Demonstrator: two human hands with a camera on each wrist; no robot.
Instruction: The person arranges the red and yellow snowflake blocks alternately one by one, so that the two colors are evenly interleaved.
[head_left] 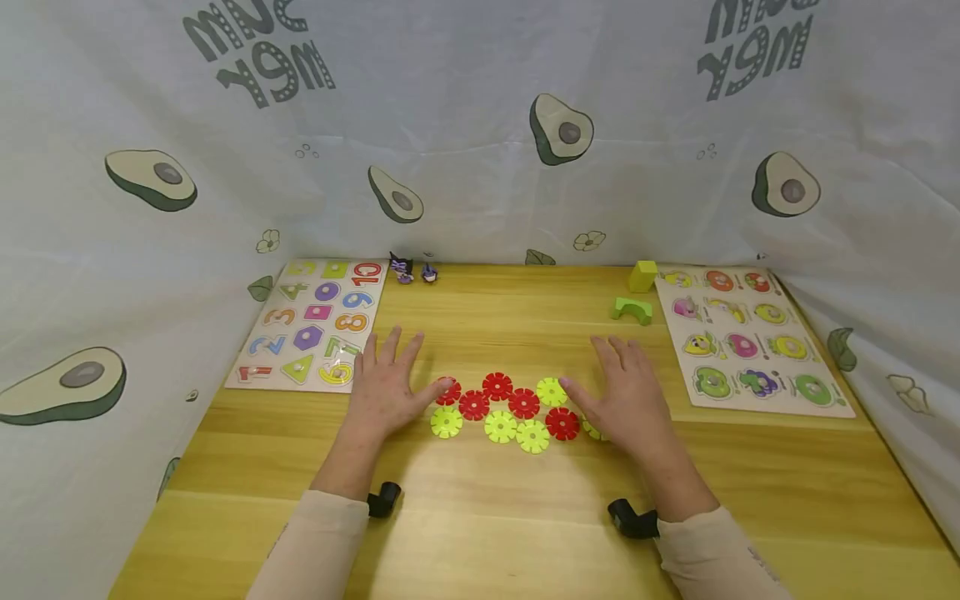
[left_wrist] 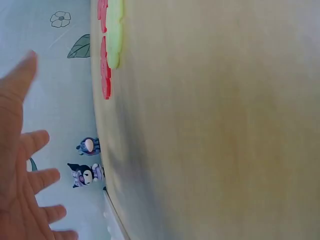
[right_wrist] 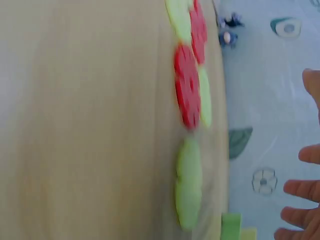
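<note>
Several notched plastic discs lie flat in loose rows on the wooden table, some red (head_left: 497, 386) and some yellow-green (head_left: 500, 426). My left hand (head_left: 387, 387) is over the left end of the group, fingers spread, its thumb near a red disc (head_left: 447, 391). At the other end my right hand (head_left: 626, 396) has its fingers extended, with the thumb by a yellow-green disc (head_left: 552, 392). It partly hides another yellow-green disc (right_wrist: 188, 182). Neither hand holds anything; both wrist views show bare, spread fingers.
A number puzzle board (head_left: 264, 333) lies at the left and a fruit puzzle board (head_left: 761, 337) at the right. Two small figurines (head_left: 402, 268) stand at the back, near a yellow block (head_left: 642, 276) and a green arch block (head_left: 632, 311). A printed curtain (head_left: 480, 108) hangs behind.
</note>
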